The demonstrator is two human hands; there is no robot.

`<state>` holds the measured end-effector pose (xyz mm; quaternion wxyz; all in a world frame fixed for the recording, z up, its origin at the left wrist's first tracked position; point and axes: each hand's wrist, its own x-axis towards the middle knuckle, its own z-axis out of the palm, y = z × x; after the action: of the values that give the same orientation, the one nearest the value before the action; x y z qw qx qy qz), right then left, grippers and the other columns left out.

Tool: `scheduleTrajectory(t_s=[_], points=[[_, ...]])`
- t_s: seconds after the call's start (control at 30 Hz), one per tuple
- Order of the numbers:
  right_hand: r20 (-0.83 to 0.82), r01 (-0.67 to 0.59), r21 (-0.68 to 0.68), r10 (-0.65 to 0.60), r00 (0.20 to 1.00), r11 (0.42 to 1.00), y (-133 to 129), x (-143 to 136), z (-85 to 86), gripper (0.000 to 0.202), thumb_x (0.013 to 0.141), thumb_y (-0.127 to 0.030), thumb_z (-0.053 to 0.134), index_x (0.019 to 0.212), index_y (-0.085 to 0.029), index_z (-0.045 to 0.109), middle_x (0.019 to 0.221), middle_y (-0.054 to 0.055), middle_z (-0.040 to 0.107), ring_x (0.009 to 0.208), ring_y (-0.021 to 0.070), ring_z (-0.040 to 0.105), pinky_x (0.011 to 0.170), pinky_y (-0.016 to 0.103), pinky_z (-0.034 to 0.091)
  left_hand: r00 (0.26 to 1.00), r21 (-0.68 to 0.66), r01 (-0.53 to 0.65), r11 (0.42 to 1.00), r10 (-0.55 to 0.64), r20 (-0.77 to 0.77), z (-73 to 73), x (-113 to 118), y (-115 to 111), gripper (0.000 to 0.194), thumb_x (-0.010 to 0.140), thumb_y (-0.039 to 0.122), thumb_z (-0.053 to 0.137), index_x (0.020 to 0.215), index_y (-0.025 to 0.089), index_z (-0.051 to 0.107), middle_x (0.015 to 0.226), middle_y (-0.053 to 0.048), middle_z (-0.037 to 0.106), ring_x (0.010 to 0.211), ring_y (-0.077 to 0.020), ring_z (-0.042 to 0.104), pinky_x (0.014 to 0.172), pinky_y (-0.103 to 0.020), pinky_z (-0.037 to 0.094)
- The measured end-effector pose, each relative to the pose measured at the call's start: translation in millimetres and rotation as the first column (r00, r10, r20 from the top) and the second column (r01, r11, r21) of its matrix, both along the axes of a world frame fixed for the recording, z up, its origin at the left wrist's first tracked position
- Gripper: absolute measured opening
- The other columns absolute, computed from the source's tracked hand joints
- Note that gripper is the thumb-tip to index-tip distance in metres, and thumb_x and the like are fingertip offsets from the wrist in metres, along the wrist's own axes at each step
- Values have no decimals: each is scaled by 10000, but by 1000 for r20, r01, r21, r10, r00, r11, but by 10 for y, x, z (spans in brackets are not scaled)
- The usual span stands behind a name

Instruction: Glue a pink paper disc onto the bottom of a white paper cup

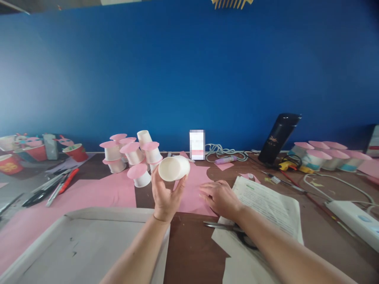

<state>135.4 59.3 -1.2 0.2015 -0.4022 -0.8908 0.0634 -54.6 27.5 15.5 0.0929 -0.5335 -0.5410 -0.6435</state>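
My left hand point(165, 197) is closed around a white paper cup point(181, 169), which is tipped so that its open mouth faces me. Under and behind that cup lies a sheet of pink paper point(195, 197). My right hand point(222, 197) rests at the sheet's right side, fingers stretched out and apart over the paper. Scissors point(219, 225) lie below my right forearm, partly hidden by it, on printed paper sheets point(269, 209). Left of the held cup stand several white cups topped with pink paper discs point(137, 171), some stacked.
A shallow white tray point(103, 213) sits at front left, near knives point(59, 185) and decorated red cups point(75, 152). A phone point(197, 145) leans on the blue wall. At right are a black flask point(278, 138), more disc-topped cups point(316, 159), cables and a power strip point(355, 221).
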Motion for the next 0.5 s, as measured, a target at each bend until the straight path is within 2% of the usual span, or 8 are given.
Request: scheduleTrajectory(t_s=[0.3,0.5], points=[[43,50,-2,-50,998,999,41,23,-73,235,886,-355,528,1062,-271,658,1168,48,666,1067,208,591,951,374,305,999,-39,31,999,-30,20,48,-4,3,620,698,392,714,1227,190,463,1217,-148,558,1141,-282,526,952,-434,428],[65,57,-12,-56,996,998,56,39,-68,262,877,-369,539,1106,-285,634,1222,48,634,1132,227,563,1017,432,253,999,-168,42,985,-39,16,6,-87,60,576,704,424,698,1190,193,493,1173,-132,579,1110,-287,528,929,-458,421]])
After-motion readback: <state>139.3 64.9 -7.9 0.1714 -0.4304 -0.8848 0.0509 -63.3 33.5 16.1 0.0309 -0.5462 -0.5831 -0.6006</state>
